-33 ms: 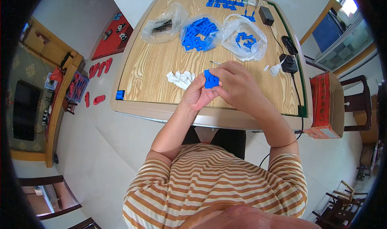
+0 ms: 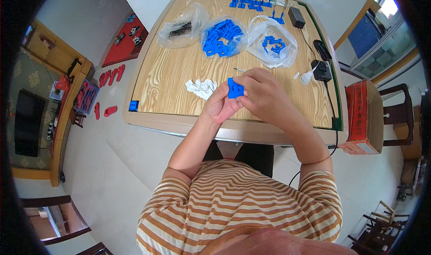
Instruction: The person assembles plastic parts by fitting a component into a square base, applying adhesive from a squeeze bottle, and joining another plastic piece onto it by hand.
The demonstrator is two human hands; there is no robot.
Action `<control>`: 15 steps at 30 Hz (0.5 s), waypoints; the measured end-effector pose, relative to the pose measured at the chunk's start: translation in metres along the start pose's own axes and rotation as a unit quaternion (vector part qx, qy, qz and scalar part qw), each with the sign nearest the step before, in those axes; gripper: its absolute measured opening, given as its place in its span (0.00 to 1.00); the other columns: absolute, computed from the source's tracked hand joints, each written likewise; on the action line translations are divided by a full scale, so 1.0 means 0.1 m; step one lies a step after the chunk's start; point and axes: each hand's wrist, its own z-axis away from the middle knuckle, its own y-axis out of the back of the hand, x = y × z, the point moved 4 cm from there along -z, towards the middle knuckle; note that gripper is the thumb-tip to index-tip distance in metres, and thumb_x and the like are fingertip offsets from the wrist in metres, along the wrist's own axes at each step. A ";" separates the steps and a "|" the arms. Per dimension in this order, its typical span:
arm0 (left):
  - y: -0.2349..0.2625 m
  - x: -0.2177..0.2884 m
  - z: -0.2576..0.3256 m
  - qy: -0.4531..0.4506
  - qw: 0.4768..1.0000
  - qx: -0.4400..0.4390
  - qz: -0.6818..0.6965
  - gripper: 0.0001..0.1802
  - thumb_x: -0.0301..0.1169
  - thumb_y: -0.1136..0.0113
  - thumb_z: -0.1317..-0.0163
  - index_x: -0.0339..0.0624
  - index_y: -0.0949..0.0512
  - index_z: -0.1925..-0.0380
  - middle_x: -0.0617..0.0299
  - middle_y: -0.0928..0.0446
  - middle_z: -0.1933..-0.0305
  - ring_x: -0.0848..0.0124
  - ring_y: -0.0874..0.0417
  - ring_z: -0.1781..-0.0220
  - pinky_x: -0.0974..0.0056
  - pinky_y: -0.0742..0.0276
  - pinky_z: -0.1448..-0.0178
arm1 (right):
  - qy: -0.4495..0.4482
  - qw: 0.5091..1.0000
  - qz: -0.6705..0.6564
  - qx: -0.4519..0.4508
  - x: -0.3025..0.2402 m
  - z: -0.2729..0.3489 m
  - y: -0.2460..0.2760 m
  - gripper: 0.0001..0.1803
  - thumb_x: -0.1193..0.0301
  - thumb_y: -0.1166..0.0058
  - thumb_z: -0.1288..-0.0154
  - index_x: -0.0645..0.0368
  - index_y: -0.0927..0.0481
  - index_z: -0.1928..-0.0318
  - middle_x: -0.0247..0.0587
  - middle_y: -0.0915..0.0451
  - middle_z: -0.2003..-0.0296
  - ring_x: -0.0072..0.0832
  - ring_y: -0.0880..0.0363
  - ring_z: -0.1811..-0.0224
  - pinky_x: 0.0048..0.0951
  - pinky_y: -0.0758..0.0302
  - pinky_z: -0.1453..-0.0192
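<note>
A flat blue plastic plate (image 2: pixel 235 88) with a curved slot is pinched between both hands above the near part of the table. My left hand (image 2: pixel 220 104) grips its left side with the thumb on top. From the right, my right hand (image 2: pixel 259 91) closes on the plate's right edge, its fingertips partly hidden. A thin metal rod (image 2: pixel 239 69) shows just beyond the right hand's knuckles; whether it is held or lies on the table I cannot tell. Beside my left hand lies crumpled white paper (image 2: pixel 201 88).
Farther back sit a bag of blue plates (image 2: pixel 222 37), a bag of small blue pieces (image 2: pixel 294 53) and a bag of dark springs (image 2: pixel 182 29). Several blue stands with springs (image 2: pixel 256 6) line the far edge. Black adapters (image 2: pixel 321 71) and cables lie right; a small blue block (image 2: pixel 134 105) sits left.
</note>
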 end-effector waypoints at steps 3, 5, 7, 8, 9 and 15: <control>0.05 -0.02 -0.01 0.004 1.000 0.018 0.001 0.23 0.39 0.40 0.40 0.39 0.31 0.48 0.57 0.23 0.53 0.65 0.21 0.53 0.59 0.24 0.47 | -0.020 1.000 -0.010 -0.016 0.04 0.00 -0.01 0.22 0.76 0.37 0.58 0.59 0.23 0.57 0.44 0.24 0.62 0.42 0.25 0.58 0.38 0.27 0.53; 0.10 -0.04 -0.01 0.004 1.000 0.030 -0.003 0.23 0.40 0.40 0.40 0.40 0.31 0.48 0.57 0.23 0.53 0.65 0.21 0.52 0.59 0.25 0.46 | -0.020 1.000 -0.005 -0.019 0.04 -0.01 -0.01 0.22 0.75 0.37 0.58 0.59 0.23 0.57 0.44 0.24 0.62 0.43 0.25 0.58 0.39 0.27 0.53; 0.12 -0.05 0.00 0.010 1.000 0.028 0.001 0.23 0.40 0.40 0.40 0.40 0.31 0.49 0.58 0.23 0.53 0.66 0.22 0.52 0.59 0.25 0.46 | -0.020 1.000 0.001 -0.022 0.06 -0.01 -0.02 0.22 0.75 0.37 0.58 0.58 0.23 0.57 0.44 0.24 0.63 0.43 0.25 0.58 0.39 0.27 0.53; 0.13 -0.05 0.00 0.014 1.000 0.025 0.005 0.23 0.40 0.40 0.39 0.41 0.31 0.49 0.58 0.24 0.53 0.66 0.22 0.52 0.59 0.25 0.45 | -0.024 0.999 0.001 -0.029 0.08 0.00 -0.03 0.22 0.74 0.37 0.58 0.58 0.23 0.57 0.45 0.24 0.62 0.43 0.25 0.57 0.39 0.27 0.52; 0.14 -0.06 0.00 0.015 1.000 0.025 0.006 0.23 0.40 0.40 0.39 0.41 0.31 0.49 0.58 0.24 0.53 0.66 0.22 0.52 0.59 0.25 0.45 | -0.027 0.999 0.002 -0.036 0.09 0.00 -0.04 0.22 0.74 0.38 0.58 0.58 0.23 0.57 0.45 0.24 0.62 0.43 0.25 0.57 0.40 0.28 0.52; 0.20 -0.08 -0.01 0.016 1.000 0.019 0.012 0.22 0.40 0.41 0.39 0.41 0.30 0.49 0.58 0.24 0.53 0.66 0.22 0.51 0.58 0.26 0.45 | -0.033 0.999 -0.006 -0.038 0.13 0.02 -0.07 0.22 0.74 0.38 0.58 0.57 0.23 0.57 0.44 0.24 0.62 0.43 0.26 0.57 0.39 0.28 0.51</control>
